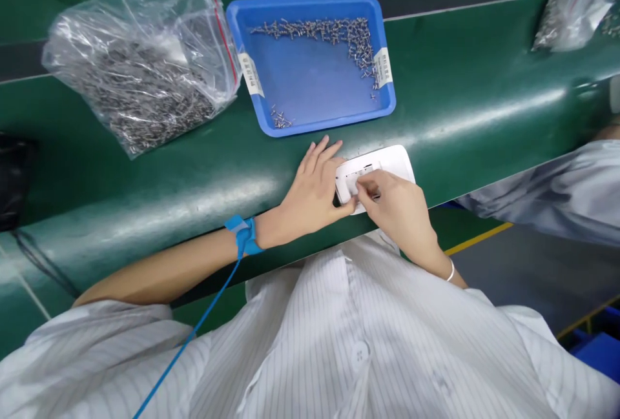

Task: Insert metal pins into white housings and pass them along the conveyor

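Shirt (314,335); left fingers (318,155) spread, touching device (398,162); right (378,177) pinched.

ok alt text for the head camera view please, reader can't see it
A person's left hand, wearing a blue wrist strap, rests at one end of a white device on a green table, while the right hand touches its top. Beyond lie a blue tray of small metal pieces and, beside it, a clear bag of similar pieces.
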The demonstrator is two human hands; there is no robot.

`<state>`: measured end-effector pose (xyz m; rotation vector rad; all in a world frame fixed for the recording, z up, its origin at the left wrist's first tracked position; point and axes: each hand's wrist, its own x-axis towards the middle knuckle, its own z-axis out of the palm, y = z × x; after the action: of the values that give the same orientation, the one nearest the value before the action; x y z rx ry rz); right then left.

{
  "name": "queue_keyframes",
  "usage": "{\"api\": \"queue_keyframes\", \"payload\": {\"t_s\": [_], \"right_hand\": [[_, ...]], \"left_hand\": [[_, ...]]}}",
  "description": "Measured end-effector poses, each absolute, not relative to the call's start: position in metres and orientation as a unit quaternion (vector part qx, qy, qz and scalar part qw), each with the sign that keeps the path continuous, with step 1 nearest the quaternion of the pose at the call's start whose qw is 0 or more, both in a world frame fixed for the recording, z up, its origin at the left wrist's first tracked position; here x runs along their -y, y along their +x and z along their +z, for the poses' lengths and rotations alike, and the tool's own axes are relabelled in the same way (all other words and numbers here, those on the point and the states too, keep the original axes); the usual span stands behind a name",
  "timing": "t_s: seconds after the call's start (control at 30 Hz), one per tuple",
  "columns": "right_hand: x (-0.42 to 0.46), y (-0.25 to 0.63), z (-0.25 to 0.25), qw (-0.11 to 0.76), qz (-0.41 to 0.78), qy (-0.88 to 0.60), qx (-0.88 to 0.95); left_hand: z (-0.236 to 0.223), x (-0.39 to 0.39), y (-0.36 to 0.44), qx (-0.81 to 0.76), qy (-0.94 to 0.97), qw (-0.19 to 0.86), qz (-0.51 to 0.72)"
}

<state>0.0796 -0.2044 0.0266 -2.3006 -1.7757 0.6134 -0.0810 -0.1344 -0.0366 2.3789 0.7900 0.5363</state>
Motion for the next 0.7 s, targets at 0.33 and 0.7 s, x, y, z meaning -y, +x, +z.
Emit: {"api": "queue_keyframes", "payload": {"t_s": [0.33,0.7], "right_hand": [[0.205,0.074,0.012,0.099,0.105,-0.736,0.661],[0.203,0.069,0.017,0.065,0.147,-0.769,0.618]], "left_hand": [[-0.037,0.135,-0.081,-0.295,0.888,0.288,0.202],[-0.039,0.136,-0.083,-0.285,0.884,0.308,0.205]]}}
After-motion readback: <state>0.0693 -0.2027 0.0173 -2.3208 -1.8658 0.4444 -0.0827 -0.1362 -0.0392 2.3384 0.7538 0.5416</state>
